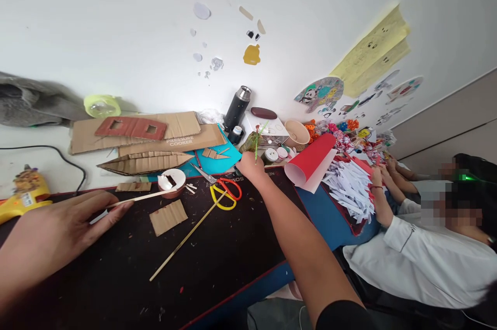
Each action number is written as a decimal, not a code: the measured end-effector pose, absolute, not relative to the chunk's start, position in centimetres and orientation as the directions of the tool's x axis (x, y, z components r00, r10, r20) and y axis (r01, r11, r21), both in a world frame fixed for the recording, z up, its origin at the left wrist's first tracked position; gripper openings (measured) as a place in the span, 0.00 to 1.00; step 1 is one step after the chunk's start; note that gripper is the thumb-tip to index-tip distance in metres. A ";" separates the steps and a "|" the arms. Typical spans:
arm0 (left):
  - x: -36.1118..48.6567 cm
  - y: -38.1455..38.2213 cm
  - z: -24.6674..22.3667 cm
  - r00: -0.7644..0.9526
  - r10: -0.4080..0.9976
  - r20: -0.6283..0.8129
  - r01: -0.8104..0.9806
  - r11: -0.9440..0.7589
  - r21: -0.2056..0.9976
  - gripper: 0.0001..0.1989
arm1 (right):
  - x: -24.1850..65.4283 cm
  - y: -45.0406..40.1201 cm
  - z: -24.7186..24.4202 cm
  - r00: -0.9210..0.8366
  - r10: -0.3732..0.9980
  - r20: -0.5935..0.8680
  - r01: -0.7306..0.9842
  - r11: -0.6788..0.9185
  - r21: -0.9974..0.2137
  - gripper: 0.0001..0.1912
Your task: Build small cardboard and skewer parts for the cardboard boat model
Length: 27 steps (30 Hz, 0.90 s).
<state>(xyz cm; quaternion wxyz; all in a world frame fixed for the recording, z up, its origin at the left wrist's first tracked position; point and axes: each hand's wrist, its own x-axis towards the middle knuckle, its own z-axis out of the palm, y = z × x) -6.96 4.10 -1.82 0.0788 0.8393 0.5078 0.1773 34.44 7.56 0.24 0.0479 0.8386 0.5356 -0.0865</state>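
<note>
My left hand pinches a thin flat wooden stick between thumb and fingers. The far end of the stick reaches a small white dish with something dark brown in it, on a brown base. My right hand is stretched to the back of the desk, beside a greenish jar and a green stick standing upright. Its fingers are mostly hidden, so a grip there cannot be made out. Between my hands lie scissors with red and yellow handles, a long wooden skewer and a cardboard piece.
A cardboard boat shape and cardboard sheets lie at the back. A yellow glue gun is far left. A black thermos stands by the wall. Right are a red paper roll, paper strips and other people.
</note>
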 end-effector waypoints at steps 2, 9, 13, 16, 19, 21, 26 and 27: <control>-6.6 4.0 -1.4 0.432 0.878 0.204 0.818 -0.477 0.322 0.26 | 34.5 7.5 0.1 0.410 0.892 -0.191 0.907 -0.421 -0.021 0.13; -5.8 4.0 -0.3 0.417 0.902 0.112 0.828 -0.428 0.363 0.30 | 35.5 6.1 -0.1 0.414 0.901 -0.127 0.899 -0.427 -0.100 0.13; -5.6 3.7 -0.2 0.378 0.917 0.127 0.831 -0.396 0.389 0.29 | 36.0 4.7 0.2 0.384 0.917 -0.111 0.898 -0.399 -0.186 0.11; -5.6 3.3 -0.2 0.344 0.929 0.139 0.825 -0.370 0.427 0.25 | 35.8 3.3 0.5 0.348 0.928 -0.132 0.891 -0.371 -0.262 0.09; -5.8 3.2 -0.1 0.328 0.930 0.166 0.815 -0.367 0.448 0.22 | 35.5 1.3 1.0 0.319 0.935 -0.155 0.875 -0.354 -0.330 0.07; -5.8 3.2 0.1 0.329 0.923 0.202 0.805 -0.385 0.451 0.20 | 35.6 -0.3 1.5 0.305 0.939 -0.160 0.866 -0.343 -0.364 0.06; -2.8 1.7 1.0 0.566 0.760 0.320 0.614 -0.648 0.451 0.18 | 37.1 -3.7 2.0 0.276 0.940 -0.202 0.835 -0.338 -0.434 0.03; -1.4 1.1 1.2 0.645 0.683 0.343 0.537 -0.725 0.432 0.17 | 37.4 -4.1 1.9 0.277 0.938 -0.207 0.824 -0.342 -0.451 0.03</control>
